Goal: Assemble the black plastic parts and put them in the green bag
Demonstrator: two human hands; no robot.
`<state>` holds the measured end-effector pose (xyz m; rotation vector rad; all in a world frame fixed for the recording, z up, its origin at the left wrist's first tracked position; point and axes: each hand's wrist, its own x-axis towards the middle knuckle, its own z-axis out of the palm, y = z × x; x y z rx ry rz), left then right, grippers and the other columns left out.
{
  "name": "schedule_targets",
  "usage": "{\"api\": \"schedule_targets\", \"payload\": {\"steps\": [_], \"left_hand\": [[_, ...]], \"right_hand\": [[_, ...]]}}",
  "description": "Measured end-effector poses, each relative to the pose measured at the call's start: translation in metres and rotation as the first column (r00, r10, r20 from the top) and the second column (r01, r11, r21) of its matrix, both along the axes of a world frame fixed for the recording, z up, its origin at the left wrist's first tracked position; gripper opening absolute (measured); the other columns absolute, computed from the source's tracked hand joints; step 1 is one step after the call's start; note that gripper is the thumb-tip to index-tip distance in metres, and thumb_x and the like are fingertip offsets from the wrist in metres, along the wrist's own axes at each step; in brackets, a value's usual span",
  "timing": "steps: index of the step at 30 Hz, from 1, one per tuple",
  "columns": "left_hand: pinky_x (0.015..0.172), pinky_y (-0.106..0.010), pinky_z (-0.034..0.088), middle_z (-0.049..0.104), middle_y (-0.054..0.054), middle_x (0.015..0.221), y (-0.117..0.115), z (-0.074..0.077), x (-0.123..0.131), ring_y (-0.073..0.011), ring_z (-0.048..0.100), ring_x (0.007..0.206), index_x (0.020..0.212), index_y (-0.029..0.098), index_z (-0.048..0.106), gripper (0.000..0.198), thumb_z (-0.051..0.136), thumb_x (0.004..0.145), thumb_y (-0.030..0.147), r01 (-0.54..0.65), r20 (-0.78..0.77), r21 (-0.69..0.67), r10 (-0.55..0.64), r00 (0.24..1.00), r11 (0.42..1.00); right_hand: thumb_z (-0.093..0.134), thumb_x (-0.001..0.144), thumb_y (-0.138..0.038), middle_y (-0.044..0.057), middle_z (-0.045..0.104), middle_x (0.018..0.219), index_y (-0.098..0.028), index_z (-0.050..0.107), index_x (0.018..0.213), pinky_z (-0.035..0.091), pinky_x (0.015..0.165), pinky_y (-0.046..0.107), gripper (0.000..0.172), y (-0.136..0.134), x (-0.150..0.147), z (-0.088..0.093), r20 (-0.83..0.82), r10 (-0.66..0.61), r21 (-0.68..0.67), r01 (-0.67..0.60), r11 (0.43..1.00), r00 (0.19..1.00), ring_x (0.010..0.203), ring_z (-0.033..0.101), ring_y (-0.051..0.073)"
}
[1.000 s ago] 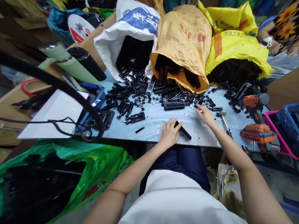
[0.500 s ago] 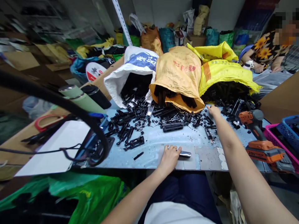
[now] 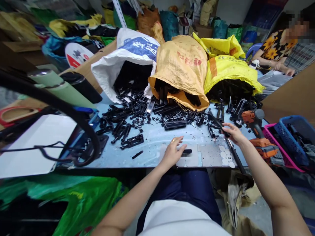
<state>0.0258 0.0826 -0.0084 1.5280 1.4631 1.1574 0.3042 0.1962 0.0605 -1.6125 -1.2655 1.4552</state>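
Observation:
My left hand is over the near edge of the work table, fingers apart. Beside its thumb a slim black part rests on a grey metal plate. My right hand has its fingers closed around a long black-and-silver tool, slanted from the parts pile toward the table's front edge. The exact kind of tool is unclear. In front of both hands lies a pile of black metal parts with small screws and knobs. Several pale round discs sit by the right hand.
A white sack, an orange sack and a yellow sack spill black parts. An orange cordless drill stands right, near a blue basket. A black cable arches at left. Another person sits at far right.
My right hand has drawn back from the pile near the yellow sack and now holds the long tool. My left hand has lifted off the part, which now shows black instead of silver.

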Motion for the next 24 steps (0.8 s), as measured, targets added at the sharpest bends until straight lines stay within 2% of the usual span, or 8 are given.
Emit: {"api": "schedule_targets", "payload": {"steps": [2, 4, 6, 8, 12, 16, 19, 24], "left_hand": [[0.075, -0.032, 0.051, 0.055, -0.010, 0.113, 0.006, 0.005, 0.006, -0.0165, 0.062, 0.087, 0.120, 0.019, 0.051, 0.048, 0.053, 0.079, 0.044, -0.044, 0.254, -0.057, 0.057, 0.966, 0.997], [0.067, -0.029, 0.052, 0.059, -0.009, 0.103, 0.006, 0.010, 0.015, -0.0144, 0.062, 0.074, 0.114, 0.016, 0.055, 0.050, 0.058, 0.075, 0.048, -0.033, 0.383, -0.119, 0.076, 0.921, 0.992], [0.059, -0.027, 0.051, 0.063, -0.005, 0.083, -0.001, 0.013, 0.025, -0.0137, 0.061, 0.063, 0.099, 0.013, 0.062, 0.045, 0.060, 0.072, 0.049, -0.038, 0.375, -0.145, 0.091, 0.923, 0.989], [0.058, -0.026, 0.051, 0.063, -0.004, 0.072, -0.012, 0.014, 0.033, -0.0142, 0.060, 0.060, 0.089, 0.013, 0.065, 0.038, 0.060, 0.073, 0.047, -0.079, 0.258, -0.089, 0.099, 0.961, 0.993], [0.078, -0.032, 0.049, 0.065, -0.008, 0.091, -0.018, 0.013, 0.029, -0.0184, 0.061, 0.084, 0.106, 0.016, 0.059, 0.030, 0.048, 0.085, 0.033, 0.017, -0.187, 0.136, 0.009, 0.982, 0.991], [0.089, -0.038, 0.043, 0.061, -0.011, 0.106, -0.003, 0.012, 0.009, -0.0236, 0.054, 0.103, 0.114, 0.016, 0.054, 0.033, 0.051, 0.084, 0.027, 0.294, -0.610, -0.073, -0.276, 0.742, 0.953], [0.087, -0.037, 0.043, 0.060, -0.010, 0.104, 0.004, 0.011, 0.005, -0.0232, 0.054, 0.101, 0.112, 0.015, 0.055, 0.029, 0.049, 0.085, 0.024, 0.386, -0.693, -0.256, -0.447, 0.566, 0.886], [0.089, -0.036, 0.041, 0.057, -0.011, 0.110, 0.003, 0.013, 0.011, -0.0225, 0.052, 0.104, 0.116, 0.015, 0.050, 0.031, 0.040, 0.087, 0.022, 0.415, -0.702, -0.294, -0.490, 0.518, 0.861]], "right_hand": [[0.076, 0.051, -0.043, -0.004, 0.058, 0.061, -0.019, 0.049, 0.098, 0.042, 0.044, 0.019, 0.060, -0.035, -0.009, -0.003, -0.162, 0.224, -0.061, -0.237, 0.970, 0.961, 0.053, 0.055, 0.010], [0.074, 0.054, -0.049, -0.004, 0.058, 0.061, -0.018, 0.047, 0.103, 0.042, 0.044, 0.020, 0.064, -0.066, -0.022, -0.006, -0.259, 0.435, -0.101, -0.473, 0.876, 0.862, 0.050, 0.053, 0.009], [0.069, 0.061, -0.050, -0.005, 0.058, 0.064, -0.019, 0.044, 0.108, 0.043, 0.046, 0.021, 0.062, -0.088, -0.037, -0.009, -0.242, 0.599, -0.102, -0.634, 0.767, 0.764, 0.049, 0.052, 0.008], [0.064, 0.070, -0.047, -0.004, 0.057, 0.068, -0.019, 0.044, 0.108, 0.044, 0.051, 0.023, 0.052, -0.101, -0.049, -0.011, -0.040, 0.690, -0.068, -0.691, 0.719, 0.722, 0.050, 0.053, 0.009], [0.049, 0.084, -0.039, 0.004, 0.062, 0.086, -0.019, 0.052, 0.103, 0.044, 0.067, 0.029, 0.027, -0.104, -0.053, -0.015, 0.563, 0.587, 0.023, -0.721, 0.693, 0.582, 0.073, 0.060, 0.017], [0.042, 0.089, -0.038, 0.009, 0.062, 0.097, -0.019, 0.055, 0.105, 0.042, 0.074, 0.030, 0.028, -0.097, -0.045, -0.019, 0.811, 0.485, -0.002, -0.827, 0.562, 0.327, 0.090, 0.059, 0.021], [0.042, 0.089, -0.038, 0.009, 0.061, 0.090, -0.016, 0.056, 0.101, 0.040, 0.068, 0.026, 0.028, -0.098, -0.048, -0.024, 0.886, 0.437, -0.047, -0.905, 0.423, 0.158, 0.084, 0.059, 0.019], [0.037, 0.091, -0.039, 0.009, 0.061, 0.088, -0.016, 0.056, 0.099, 0.035, 0.062, 0.025, 0.031, -0.102, -0.067, -0.034, 0.921, 0.390, -0.140, -0.932, 0.335, 0.002, 0.081, 0.058, 0.018]]}}
